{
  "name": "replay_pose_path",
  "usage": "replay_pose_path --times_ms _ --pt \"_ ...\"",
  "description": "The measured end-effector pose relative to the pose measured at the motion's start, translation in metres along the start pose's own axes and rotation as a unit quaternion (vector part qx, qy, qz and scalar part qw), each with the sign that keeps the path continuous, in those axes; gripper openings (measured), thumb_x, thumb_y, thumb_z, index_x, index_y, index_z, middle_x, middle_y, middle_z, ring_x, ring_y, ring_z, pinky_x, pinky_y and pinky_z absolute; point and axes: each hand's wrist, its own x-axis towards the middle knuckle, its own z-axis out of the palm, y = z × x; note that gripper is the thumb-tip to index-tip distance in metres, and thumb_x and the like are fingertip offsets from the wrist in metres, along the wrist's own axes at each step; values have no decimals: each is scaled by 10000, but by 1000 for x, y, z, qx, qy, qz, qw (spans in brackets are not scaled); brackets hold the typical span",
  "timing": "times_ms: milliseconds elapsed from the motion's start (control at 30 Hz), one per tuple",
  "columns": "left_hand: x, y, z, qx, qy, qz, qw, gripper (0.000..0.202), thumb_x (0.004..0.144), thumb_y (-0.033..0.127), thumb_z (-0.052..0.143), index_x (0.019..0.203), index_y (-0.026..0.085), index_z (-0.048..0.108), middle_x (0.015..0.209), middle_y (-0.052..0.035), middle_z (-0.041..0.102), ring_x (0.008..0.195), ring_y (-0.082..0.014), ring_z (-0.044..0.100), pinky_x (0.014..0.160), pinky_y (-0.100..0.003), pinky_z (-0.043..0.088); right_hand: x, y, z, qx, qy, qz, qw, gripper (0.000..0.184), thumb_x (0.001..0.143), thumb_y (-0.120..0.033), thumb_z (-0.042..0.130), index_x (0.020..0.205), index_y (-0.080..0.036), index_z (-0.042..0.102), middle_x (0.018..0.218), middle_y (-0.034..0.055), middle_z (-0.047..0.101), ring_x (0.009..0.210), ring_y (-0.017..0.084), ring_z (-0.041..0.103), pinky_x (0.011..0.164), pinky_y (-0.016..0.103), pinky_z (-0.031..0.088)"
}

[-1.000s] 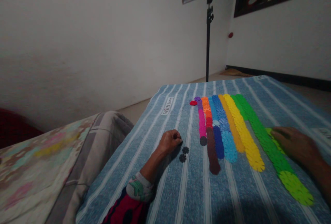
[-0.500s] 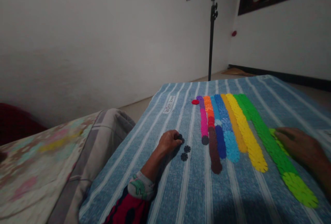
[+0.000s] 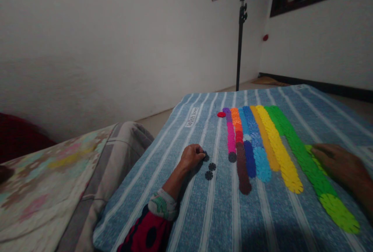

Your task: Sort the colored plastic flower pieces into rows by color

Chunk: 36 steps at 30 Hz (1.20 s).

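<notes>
My left hand (image 3: 191, 155) rests on the blue striped towel (image 3: 204, 213) with fingers curled, pinching a dark notched disc (image 3: 205, 156). Two more dark discs (image 3: 210, 171) lie loose just right of it. Further right run long rows of overlapping coloured discs: pink (image 3: 231, 137), brown (image 3: 242, 170), dark blue (image 3: 249, 153), yellow (image 3: 281, 155) and green (image 3: 309, 170). A single red disc (image 3: 221, 114) lies at the far end of the rows. My right hand (image 3: 339, 164) lies palm down over the light green discs (image 3: 338, 211) beside the green row.
A black light stand (image 3: 240, 38) rises behind the towel by the white wall. A patterned cushion or blanket (image 3: 43, 190) and grey fabric (image 3: 116, 155) lie to the left. A dark framed opening sits at the upper right.
The view has shifted slightly. My left hand's fingers closed onto a dark disc at the fingertips; my right hand has stayed put.
</notes>
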Motion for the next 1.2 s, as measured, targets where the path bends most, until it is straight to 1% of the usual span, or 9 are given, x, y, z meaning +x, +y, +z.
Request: replay_pose_path --times_ms 100,200,333,533,667,867,967,1067,1200 --pt "0 0 0 -10 7 7 1000 51 651 156 674 636 164 627 605 14 607 585 -122 524 589 -247 362 0 1 1 8 -1 -4 1000 572 723 -636 349 914 -236 712 1083 102 719 1016 323 655 880 452 518" --pt "0 2 -2 10 5 19 1000 42 644 157 676 681 164 656 677 -5 636 640 -137 552 630 -259 384 0 3 3 10 6 -12 1000 568 731 -636 349 918 -235 706 1085 104 718 1021 324 654 891 461 513" --pt "0 4 -4 20 0 21 1000 73 607 154 698 654 167 644 702 -12 629 668 -145 548 650 -270 390 1 4 3 12 0 -8 1000 580 729 -634 347 928 -225 707 1088 108 718 1037 322 649 916 456 504" --pt "-1 3 -3 -96 -22 -6 995 165 556 122 683 603 178 536 553 51 512 543 -105 461 545 -242 339 -1 0 0 10 -8 2 1000 627 726 -651 333 961 -212 714 1119 112 707 1061 326 638 931 453 495" --pt "-3 2 -1 -150 -56 -27 987 129 577 152 672 604 170 547 537 45 522 514 -102 471 524 -241 352 -1 0 0 -1 -13 2 1000 632 736 -655 327 973 -215 715 1134 112 701 1052 328 641 913 458 500" --pt "-7 7 -2 -5 -35 19 999 122 588 177 718 698 173 667 673 0 618 635 -145 545 619 -278 388 -1 -2 -1 4 -6 12 1000 564 728 -631 351 928 -243 709 1110 96 713 1051 327 647 891 455 513" --pt "-8 10 -3 27 -37 27 999 99 589 164 721 645 180 641 631 15 579 613 -140 522 601 -275 364 -1 -1 0 9 4 0 1000 546 733 -626 359 914 -243 704 1087 97 718 1037 326 650 894 459 511" --pt "-9 10 -2 -5 -38 13 999 136 586 133 705 615 181 581 572 46 513 550 -115 469 563 -264 337 -1 1 2 5 9 -10 1000 567 752 -628 349 932 -227 706 1100 104 710 1034 321 647 892 452 508" --pt "-10 10 1 -98 -52 4 994 173 587 107 666 587 181 510 549 50 493 517 -104 453 540 -262 328 -1 3 3 -3 3 -15 1000 583 776 -618 336 958 -212 712 1108 110 707 1027 316 647 880 446 506"
